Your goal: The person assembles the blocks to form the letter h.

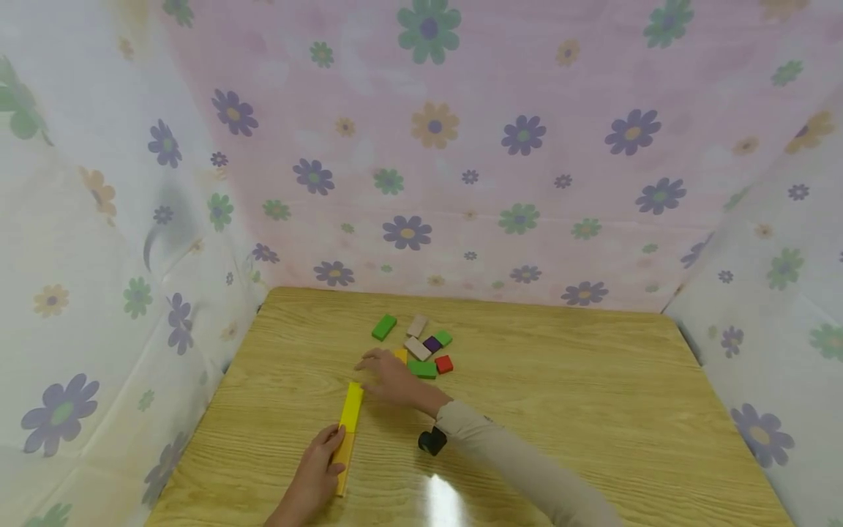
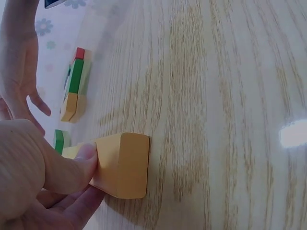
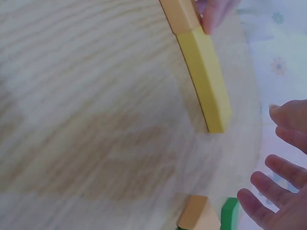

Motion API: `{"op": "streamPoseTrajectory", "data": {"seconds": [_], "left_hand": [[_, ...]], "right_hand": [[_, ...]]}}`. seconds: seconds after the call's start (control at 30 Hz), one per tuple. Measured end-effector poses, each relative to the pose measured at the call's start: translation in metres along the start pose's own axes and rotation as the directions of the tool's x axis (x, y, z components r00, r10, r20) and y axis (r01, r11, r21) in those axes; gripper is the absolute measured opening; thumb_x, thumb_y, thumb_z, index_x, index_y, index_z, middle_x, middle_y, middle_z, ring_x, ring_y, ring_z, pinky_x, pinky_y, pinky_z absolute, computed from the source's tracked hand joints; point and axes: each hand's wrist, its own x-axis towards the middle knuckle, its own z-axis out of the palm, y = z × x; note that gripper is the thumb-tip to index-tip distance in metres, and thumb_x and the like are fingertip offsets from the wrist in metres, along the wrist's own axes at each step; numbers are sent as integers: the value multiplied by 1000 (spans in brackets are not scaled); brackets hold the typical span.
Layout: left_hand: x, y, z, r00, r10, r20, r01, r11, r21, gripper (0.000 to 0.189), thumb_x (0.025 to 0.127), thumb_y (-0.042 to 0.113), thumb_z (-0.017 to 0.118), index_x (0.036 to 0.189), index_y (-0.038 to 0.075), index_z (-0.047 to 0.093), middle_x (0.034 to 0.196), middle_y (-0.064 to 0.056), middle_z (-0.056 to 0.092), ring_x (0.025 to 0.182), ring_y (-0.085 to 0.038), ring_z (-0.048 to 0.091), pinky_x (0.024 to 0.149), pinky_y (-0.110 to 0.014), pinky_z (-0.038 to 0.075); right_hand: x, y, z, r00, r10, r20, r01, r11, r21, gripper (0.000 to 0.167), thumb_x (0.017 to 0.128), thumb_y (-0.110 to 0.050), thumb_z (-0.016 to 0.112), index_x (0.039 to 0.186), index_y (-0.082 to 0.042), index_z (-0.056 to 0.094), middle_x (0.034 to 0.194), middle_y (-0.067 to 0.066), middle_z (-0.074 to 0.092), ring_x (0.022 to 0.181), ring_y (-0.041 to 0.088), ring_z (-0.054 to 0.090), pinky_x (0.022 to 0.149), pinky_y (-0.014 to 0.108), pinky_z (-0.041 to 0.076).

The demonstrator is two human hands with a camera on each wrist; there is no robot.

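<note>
An orange block (image 1: 347, 462) and a yellow block (image 1: 352, 408) lie end to end in a line on the table's left part. My left hand (image 1: 316, 468) holds the orange block near where the two meet; in the left wrist view the thumb presses one side and fingers sit on the other. Just past the yellow block's far end hovers my right hand (image 1: 391, 377), holding nothing. Its fingers are spread apart in the right wrist view. Close behind it are another orange block (image 1: 402, 356) and a green block (image 1: 422, 369), the orange one partly hidden by the hand.
Beyond the right hand lie a red block (image 1: 444, 364), a purple block (image 1: 432, 343), two pale wooden blocks (image 1: 418, 348) and more green blocks (image 1: 384, 327). A black device (image 1: 432, 441) sits under the right wrist. Flowered cloth (image 1: 461, 183) walls the wooden table (image 1: 566, 395).
</note>
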Motion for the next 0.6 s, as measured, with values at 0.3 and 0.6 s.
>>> {"op": "streamPoseTrajectory", "data": {"seconds": [0.3,0.6], "left_hand": [[-2,-1,1,1000,23,-15,-24,1000,-13,58,79,-13,66,132,-14,44,136,-31,40,119,-48,44,90,-52,47],[-2,-5,1,1000,20,-10,-21,999,-47,59,80,-11,66,134,-12,44,138,-30,39,122,-48,42,93,-53,44]], "right_hand": [[9,3,-18,1000,4,-23,-3,999,42,33,92,-15,62,123,-4,61,126,10,54,117,24,50,94,36,47],[16,7,-26,999,47,-19,-46,997,56,35,93,-18,61,125,-5,59,129,12,52,118,26,50,95,37,47]]}}
